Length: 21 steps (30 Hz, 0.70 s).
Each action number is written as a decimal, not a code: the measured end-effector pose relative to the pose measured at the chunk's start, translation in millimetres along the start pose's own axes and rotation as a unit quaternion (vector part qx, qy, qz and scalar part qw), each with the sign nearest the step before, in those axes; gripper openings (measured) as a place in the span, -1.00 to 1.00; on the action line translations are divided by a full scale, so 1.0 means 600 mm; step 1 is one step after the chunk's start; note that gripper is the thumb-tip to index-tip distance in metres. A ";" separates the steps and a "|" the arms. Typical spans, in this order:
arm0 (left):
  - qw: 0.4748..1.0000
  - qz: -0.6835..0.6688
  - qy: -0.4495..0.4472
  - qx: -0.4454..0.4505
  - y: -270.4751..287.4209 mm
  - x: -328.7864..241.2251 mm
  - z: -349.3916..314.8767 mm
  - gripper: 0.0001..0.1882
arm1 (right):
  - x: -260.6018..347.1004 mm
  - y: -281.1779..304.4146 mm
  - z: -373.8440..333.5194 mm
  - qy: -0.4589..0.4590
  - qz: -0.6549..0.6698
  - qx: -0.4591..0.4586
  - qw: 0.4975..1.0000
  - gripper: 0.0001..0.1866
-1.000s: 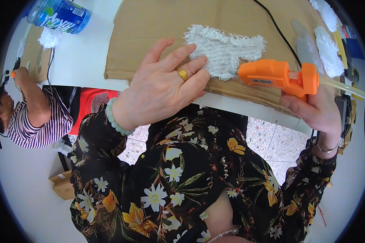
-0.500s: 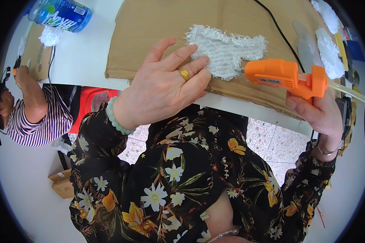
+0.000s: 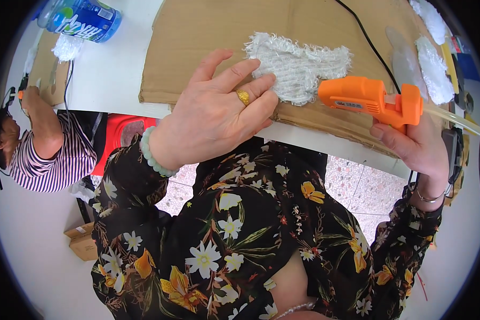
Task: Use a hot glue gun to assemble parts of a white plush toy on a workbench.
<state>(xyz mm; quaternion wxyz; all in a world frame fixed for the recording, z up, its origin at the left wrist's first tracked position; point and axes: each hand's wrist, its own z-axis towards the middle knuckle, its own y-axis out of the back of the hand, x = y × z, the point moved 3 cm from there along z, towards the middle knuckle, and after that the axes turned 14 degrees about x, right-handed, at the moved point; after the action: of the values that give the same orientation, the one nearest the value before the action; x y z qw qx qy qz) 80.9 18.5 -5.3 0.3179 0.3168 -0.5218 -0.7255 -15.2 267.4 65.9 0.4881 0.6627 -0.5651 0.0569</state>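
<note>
A frayed white piece of fabric [image 3: 298, 66] lies on a sheet of brown cardboard [image 3: 208, 32]. My left hand [image 3: 221, 109], wearing a gold ring, rests at the fabric's left side with fingers stretched out, the fingertips touching its edge. My right hand [image 3: 413, 144] is wrapped round an orange glue gun [image 3: 357, 98], which points left with its front end at the fabric's lower right edge. The nozzle tip is hard to make out. A pale glue stick [image 3: 453, 118] sticks out of the gun's back.
A black cable [image 3: 365, 32] crosses the cardboard. Fluffy white pieces [image 3: 433, 69] and a translucent flat shape [image 3: 402, 56] lie at the right. A blue-labelled plastic bottle [image 3: 82, 20] is at the far left. Beyond it, a person in a striped shirt [image 3: 50, 154] works.
The glue gun has shifted slightly left, its front end closer to the fabric edge, and my right hand has moved with it. My left hand and the fabric are almost unchanged.
</note>
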 end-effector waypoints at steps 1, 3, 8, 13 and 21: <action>1.000 0.000 0.000 0.000 0.001 0.000 0.000 -0.69 | -0.001 -0.002 0.001 0.003 0.004 0.003 1.000 -0.64; 1.000 -0.004 0.001 0.000 0.001 0.000 0.001 -0.69 | 0.001 -0.002 0.003 0.006 0.008 0.005 1.000 -0.63; 1.000 -0.014 0.012 0.013 0.003 -0.002 0.001 -0.62 | 0.010 -0.006 0.010 0.067 -0.076 -0.028 0.994 -0.61; 1.000 -0.013 0.002 -0.003 -0.003 0.000 -0.001 -0.67 | 0.006 -0.016 0.013 0.058 -0.058 -0.024 0.996 -0.60; 0.998 -0.052 0.012 0.019 0.004 0.005 0.003 -0.63 | -0.008 -0.014 0.011 0.102 -0.072 -0.030 0.992 -0.58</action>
<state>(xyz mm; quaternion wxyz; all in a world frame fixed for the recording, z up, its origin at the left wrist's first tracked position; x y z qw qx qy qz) 78.1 16.8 -3.0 0.2798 0.3582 -0.5148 -0.7269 -13.2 265.1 54.9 0.5654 0.6777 -0.4646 0.0722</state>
